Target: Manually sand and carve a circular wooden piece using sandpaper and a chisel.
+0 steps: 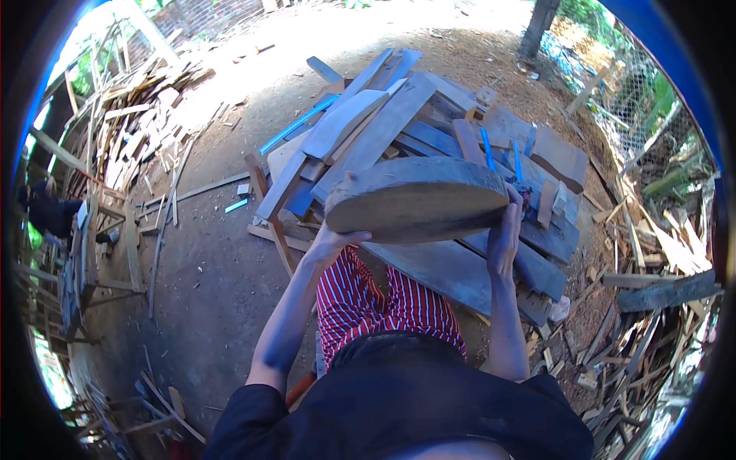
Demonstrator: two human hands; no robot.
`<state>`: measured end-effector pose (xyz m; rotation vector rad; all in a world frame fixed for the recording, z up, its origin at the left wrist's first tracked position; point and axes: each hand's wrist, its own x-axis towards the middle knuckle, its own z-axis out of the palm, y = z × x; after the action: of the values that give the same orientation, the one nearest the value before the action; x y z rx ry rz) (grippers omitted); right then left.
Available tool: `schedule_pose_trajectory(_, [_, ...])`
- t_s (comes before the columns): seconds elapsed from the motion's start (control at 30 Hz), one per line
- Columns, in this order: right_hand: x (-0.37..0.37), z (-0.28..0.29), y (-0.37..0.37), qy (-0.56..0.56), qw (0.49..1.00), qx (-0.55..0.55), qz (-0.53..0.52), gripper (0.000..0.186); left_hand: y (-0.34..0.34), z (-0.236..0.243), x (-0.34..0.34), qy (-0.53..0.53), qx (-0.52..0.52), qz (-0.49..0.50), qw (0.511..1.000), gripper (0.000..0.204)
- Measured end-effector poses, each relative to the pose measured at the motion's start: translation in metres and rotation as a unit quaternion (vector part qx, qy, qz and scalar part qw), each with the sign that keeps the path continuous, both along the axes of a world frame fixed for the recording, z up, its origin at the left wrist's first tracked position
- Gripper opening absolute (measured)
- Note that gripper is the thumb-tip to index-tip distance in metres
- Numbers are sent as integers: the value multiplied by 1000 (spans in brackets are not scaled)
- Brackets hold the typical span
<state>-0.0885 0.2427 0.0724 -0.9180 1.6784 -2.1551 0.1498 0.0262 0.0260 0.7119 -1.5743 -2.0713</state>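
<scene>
The left hand and right hand hold a thick wood block, already up near the boards, not put down yet.

1 fisheye view looks steeply down from the person's head, facing forward past the dark shirt at bottom centre; left hand and right hand sit close, mid-frame, and ground stretches to the top

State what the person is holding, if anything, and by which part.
A thick wooden slab, held at opposite ends: left hand at its left end, right hand at its right.
</scene>
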Motion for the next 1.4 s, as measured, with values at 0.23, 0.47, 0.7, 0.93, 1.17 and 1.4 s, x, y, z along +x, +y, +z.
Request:
schedule_pose_trajectory(0.23, [-22, -41, -1, -82, 995, -53, -27, 53, -1, 16, -19, 20, -37, -41, 998, 61])
schedule_pose_trajectory(0.47, [-24, -20, -3, 68, 988, 36, -135, 62, -4, 41, -28, 24, -300, 2, 954, 81])
schedule_pose_trajectory(0.7, [-19, 2, -24, 189, 963, 33, -189, 67, 62, 150, -72, -73, -757, 51, 648, 79])
schedule_pose_trajectory(0.93, [-18, -4, -26, 232, 947, 66, -210, 65, 42, 104, -40, -77, -658, 145, 735, 66])
schedule_pose_trajectory(1.17, [-31, -21, -19, 150, 958, 37, -244, 64, 14, -5, 68, -669, -410, -45, 618, 67])
schedule_pose_trajectory(1.4, [-24, -6, -29, 189, 950, 35, -246, 60, -9, 57, 30, -270, -582, 172, 748, 72])
